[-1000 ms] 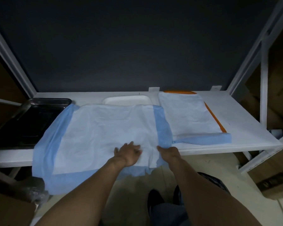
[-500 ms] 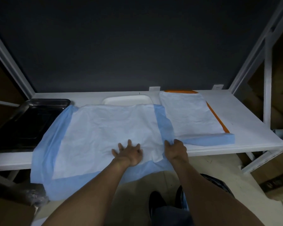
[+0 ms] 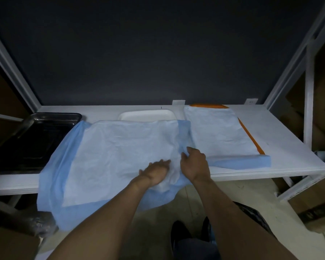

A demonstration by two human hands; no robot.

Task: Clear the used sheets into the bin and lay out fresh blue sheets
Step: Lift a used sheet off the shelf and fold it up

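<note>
Found the large blue sheet (image 3: 120,156) spread over the white shelf (image 3: 289,147) across the centre of the frame, with its lower edge hanging off the shelf front at lower left. Saw the left hand (image 3: 155,172) at lower centre resting on the sheet's pale middle, fingers nearly straight and together, pointing right, gripping nothing. Saw the right hand (image 3: 194,166) just to its right, fingers curled, pinching a raised fold at the sheet's right blue border. Noted crumpled material bunched between the 2 hands. Spotted a smaller sheet (image 3: 219,136) at right of centre, laid over an orange mat (image 3: 251,139). Made out a white tray (image 3: 146,115) partly under the large sheet's top edge, and a black tray (image 3: 36,136) at left.
</note>
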